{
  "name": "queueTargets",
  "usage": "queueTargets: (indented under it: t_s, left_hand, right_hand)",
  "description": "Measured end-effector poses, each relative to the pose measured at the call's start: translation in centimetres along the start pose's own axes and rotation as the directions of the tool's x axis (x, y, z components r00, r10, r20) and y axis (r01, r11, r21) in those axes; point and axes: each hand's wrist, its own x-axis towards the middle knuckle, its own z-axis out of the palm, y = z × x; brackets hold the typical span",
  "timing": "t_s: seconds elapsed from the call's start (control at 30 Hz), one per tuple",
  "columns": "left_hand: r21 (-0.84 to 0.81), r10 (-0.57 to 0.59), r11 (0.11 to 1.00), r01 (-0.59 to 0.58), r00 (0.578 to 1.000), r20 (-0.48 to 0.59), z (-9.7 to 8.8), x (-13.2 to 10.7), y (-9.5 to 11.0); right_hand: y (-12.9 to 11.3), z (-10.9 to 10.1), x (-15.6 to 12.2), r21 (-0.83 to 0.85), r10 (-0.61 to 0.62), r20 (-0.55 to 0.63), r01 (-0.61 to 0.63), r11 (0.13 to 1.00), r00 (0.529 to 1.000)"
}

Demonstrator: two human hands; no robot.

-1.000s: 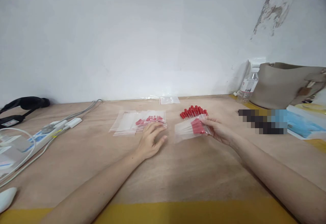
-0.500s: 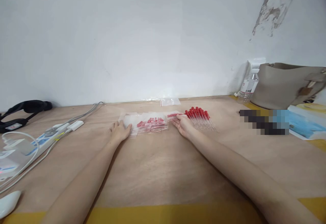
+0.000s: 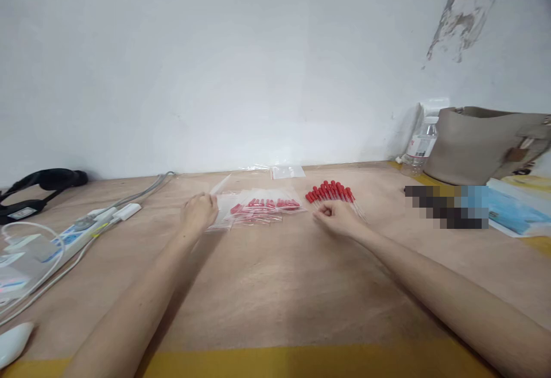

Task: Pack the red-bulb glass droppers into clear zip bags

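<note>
My left hand [image 3: 198,213] is closed on a clear plastic zip bag [image 3: 221,184], whose corner sticks up past the fingers. Beside it lies an overlapping pile of clear zip bags [image 3: 258,213] with red-ended pieces inside. My right hand [image 3: 338,218] has its fingers curled together at the front of a fanned row of red-bulbed droppers [image 3: 331,189] with thin clear stems. It covers part of the stems, and what its fingertips hold, if anything, is hidden.
A flat zip bag [image 3: 288,172] lies by the wall. To the left are a power strip [image 3: 77,232] with cables, a black headset [image 3: 43,189] and a white mouse-like object [image 3: 15,343]. On the right stand a plastic bottle [image 3: 422,145] and a grey handbag [image 3: 477,143], near blue masks [image 3: 516,211].
My right hand has let go of a filled bag, now on the pile's right end, and moved right to the droppers. My left hand has curled and lifted a bag's edge.
</note>
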Motion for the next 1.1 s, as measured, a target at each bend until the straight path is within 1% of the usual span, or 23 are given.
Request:
queueTargets:
  t_s: [0.07,0.13,0.2,0.27,0.33,0.37,0.43,0.47,0.5,0.53,0.57,0.6,0.63,0.67,0.73,0.8,0.83,0.9,0.97,1.0,1.03,1.07,1.1]
  left_hand:
    - [-0.020,0.116,0.993,-0.117,0.991,-0.066,-1.9,-1.9,2.6]
    - [-0.046,0.334,0.938,-0.343,0.931,-0.145,-3.0,-4.7,5.5]
    - [-0.044,0.472,0.875,-0.482,0.870,-0.141,-3.1,-8.2,8.1]
    - [-0.036,0.560,0.827,-0.561,0.828,-0.041,-2.6,-11.4,9.8]
    - [-0.066,0.597,0.802,-0.594,0.797,0.085,-1.9,-13.5,10.6]
    - [-0.087,0.609,0.793,-0.603,0.786,0.107,-1.6,-13.9,10.7]
    - [-0.141,0.642,0.764,-0.630,0.764,0.068,-1.3,-13.5,10.4]
    - [-0.171,0.683,0.722,-0.670,0.730,0.020,-1.2,-12.8,10.0]
    - [-0.198,0.737,0.656,-0.728,0.675,-0.039,-1.1,-11.9,9.6]
    - [-0.223,0.817,0.542,-0.811,0.570,-0.087,-1.0,-10.8,9.1]
    - [-0.253,0.904,0.388,-0.886,0.420,-0.085,-0.8,-9.8,8.6]
    - [-0.293,0.945,0.283,-0.913,0.317,-0.076,-0.7,-9.0,8.1]
    - [-0.333,0.963,0.223,-0.916,0.260,-0.069,-0.5,-8.3,7.7]
    - [-0.369,0.972,0.188,-0.910,0.225,-0.061,-0.3,-7.9,7.3]
    - [-0.431,0.978,0.167,-0.887,0.204,-0.040,0.1,-8.0,7.1]
    - [-0.451,0.975,0.191,-0.872,0.223,-0.019,0.3,-9.0,7.5]
    - [-0.437,0.966,0.229,-0.870,0.260,-0.012,0.4,-9.7,7.8]
    - [-0.358,0.922,0.362,-0.861,0.388,-0.002,0.2,-11.0,8.5]
    - [-0.258,0.859,0.495,-0.830,0.512,0.003,-0.1,-11.8,9.0]
    - [-0.226,0.840,0.529,-0.818,0.543,0.002,-0.3,-12.0,9.1]
    - [-0.214,0.840,0.529,-0.821,0.543,-0.005,-0.6,-11.9,9.0]
    - [-0.225,0.860,0.493,-0.840,0.510,-0.018,-0.8,-11.6,8.9]
    - [-0.251,0.895,0.423,-0.871,0.445,-0.036,-1.0,-11.2,8.6]
  right_hand:
    - [0.8,-0.6,0.2,-0.235,-0.035,-0.147,0.000,0.972,0.989]
    - [1.2,-0.7,0.7,-0.360,0.001,-0.175,-0.065,0.931,0.985]
    - [1.3,-0.2,1.4,-0.418,0.042,-0.145,-0.100,0.903,0.989]
    - [1.1,0.5,2.1,-0.441,0.071,-0.123,-0.118,0.890,0.990]
    - [0.7,1.2,2.7,-0.450,0.096,-0.115,-0.138,0.882,0.989]
    - [0.5,1.5,3.0,-0.455,0.114,-0.113,-0.154,0.877,0.987]
    - [0.0,2.0,3.5,-0.463,0.175,-0.103,-0.203,0.863,0.979]
    - [-0.2,2.1,3.8,-0.464,0.216,-0.099,-0.237,0.853,0.971]
    - [-0.4,2.3,4.0,-0.462,0.254,-0.099,-0.271,0.845,0.962]
    - [-0.6,2.4,4.3,-0.454,0.285,-0.102,-0.300,0.839,0.953]
    - [-0.7,2.5,4.5,-0.444,0.307,-0.104,-0.320,0.837,0.946]
    - [-0.8,2.5,4.7,-0.434,0.318,-0.103,-0.330,0.838,0.942]
    - [-0.9,2.6,4.8,-0.424,0.322,-0.098,-0.332,0.843,0.942]
    - [-0.9,2.6,4.9,-0.414,0.322,-0.088,-0.328,0.849,0.943]
    - [-0.9,2.4,5.0,-0.393,0.317,-0.065,-0.316,0.863,0.946]
    - [-0.6,1.8,4.7,-0.368,0.296,-0.046,-0.291,0.883,0.954]
    - [-0.4,1.4,4.5,-0.358,0.278,-0.042,-0.274,0.893,0.960]
    - [0.3,0.6,3.6,-0.300,0.209,-0.056,-0.216,0.929,0.976]
    - [1.2,-0.2,2.4,-0.135,0.113,-0.081,-0.123,0.983,0.990]
    - [1.7,-0.5,1.7,-0.006,0.070,-0.094,-0.071,0.997,0.993]
    - [2.1,-0.6,1.0,0.139,0.040,-0.110,-0.025,0.990,0.993]
    - [2.5,-0.7,0.2,0.278,0.033,-0.116,0.001,0.960,0.993]
    - [2.8,-0.8,-0.6,0.395,0.052,-0.102,-0.008,0.919,0.993]
